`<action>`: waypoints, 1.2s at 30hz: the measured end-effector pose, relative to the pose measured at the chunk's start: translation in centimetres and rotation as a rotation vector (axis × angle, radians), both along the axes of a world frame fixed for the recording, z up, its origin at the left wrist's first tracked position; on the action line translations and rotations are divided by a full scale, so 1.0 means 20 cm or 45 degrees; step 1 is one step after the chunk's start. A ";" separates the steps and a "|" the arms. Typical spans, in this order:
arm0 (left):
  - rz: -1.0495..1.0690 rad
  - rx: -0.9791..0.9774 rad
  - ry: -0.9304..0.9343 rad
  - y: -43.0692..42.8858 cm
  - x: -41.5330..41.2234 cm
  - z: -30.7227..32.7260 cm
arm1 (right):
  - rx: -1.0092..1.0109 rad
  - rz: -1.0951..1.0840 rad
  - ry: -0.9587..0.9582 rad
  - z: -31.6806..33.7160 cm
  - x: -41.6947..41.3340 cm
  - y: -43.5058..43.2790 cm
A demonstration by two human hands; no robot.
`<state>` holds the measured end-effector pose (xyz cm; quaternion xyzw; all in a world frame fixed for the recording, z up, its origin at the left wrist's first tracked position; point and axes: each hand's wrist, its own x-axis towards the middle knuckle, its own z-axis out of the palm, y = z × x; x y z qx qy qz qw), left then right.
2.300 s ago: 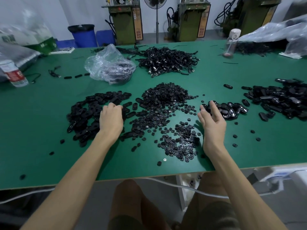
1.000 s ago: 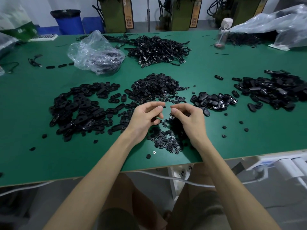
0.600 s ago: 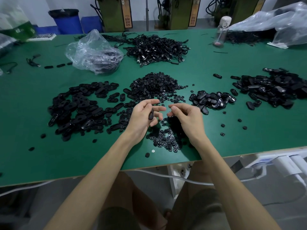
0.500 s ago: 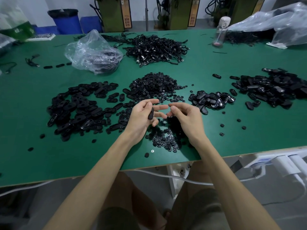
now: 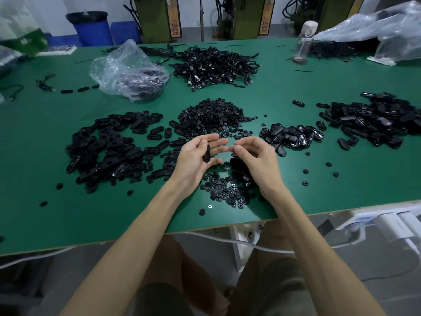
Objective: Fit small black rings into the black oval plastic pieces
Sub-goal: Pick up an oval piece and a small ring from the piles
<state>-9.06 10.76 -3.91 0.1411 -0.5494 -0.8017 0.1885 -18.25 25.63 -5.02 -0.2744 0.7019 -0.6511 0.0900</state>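
The left hand (image 5: 193,159) holds an oval piece (image 5: 206,153) between thumb and fingers, above the scattered rings (image 5: 224,192). The right hand (image 5: 257,159) curls thumb to forefinger; whether it holds a ring, I cannot tell. Since half a second ago, both hands have hardly moved.

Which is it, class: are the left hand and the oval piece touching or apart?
Touching. The head view shows the left hand pinching the oval piece between thumb and fingers.
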 end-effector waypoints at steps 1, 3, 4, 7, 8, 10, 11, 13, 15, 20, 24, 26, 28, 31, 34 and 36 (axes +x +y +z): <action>-0.005 0.010 0.009 0.00 0.00 0.00 | -0.003 -0.002 0.004 0.00 0.00 0.00; -0.024 0.006 0.024 0.00 0.00 0.00 | -0.017 -0.013 0.018 0.00 -0.01 0.00; -0.035 -0.004 0.032 0.00 0.00 0.00 | -0.030 -0.020 0.028 0.00 -0.01 0.00; -0.049 -0.038 0.064 0.00 0.01 0.00 | -0.069 -0.030 0.045 0.00 -0.01 0.01; -0.052 -0.053 0.075 0.00 0.01 0.00 | -0.073 -0.034 0.048 0.00 -0.01 0.01; -0.062 -0.097 0.090 0.00 0.01 0.00 | -0.075 -0.038 0.043 0.00 -0.01 0.01; -0.064 -0.125 0.093 0.00 0.01 0.00 | -0.077 -0.039 0.036 -0.01 -0.01 0.01; -0.056 -0.183 0.096 0.00 0.00 -0.01 | -0.081 -0.038 0.029 -0.01 -0.01 0.01; -0.046 -0.242 0.109 0.00 0.00 -0.01 | -0.088 -0.035 0.042 -0.01 -0.01 0.01; -0.049 -0.326 0.136 0.00 0.00 -0.03 | -0.178 -0.063 0.011 -0.01 -0.01 0.01; -0.039 -0.358 0.145 -0.01 0.01 -0.03 | -0.216 -0.037 -0.017 -0.01 -0.01 0.01; -0.028 -0.378 0.142 -0.01 0.02 -0.03 | -0.222 -0.022 -0.027 -0.01 -0.01 0.01; -0.022 -0.378 0.154 0.00 0.02 -0.03 | -0.231 0.005 -0.032 -0.01 -0.01 0.01; -0.003 -0.354 0.218 0.01 0.02 -0.03 | -0.230 0.068 -0.034 0.00 0.00 0.01; 0.015 -0.347 0.253 0.01 0.02 -0.03 | -0.201 0.082 -0.029 0.00 0.00 0.01; 0.026 -0.338 0.239 0.01 0.02 -0.03 | -0.187 0.083 -0.032 0.00 0.00 0.01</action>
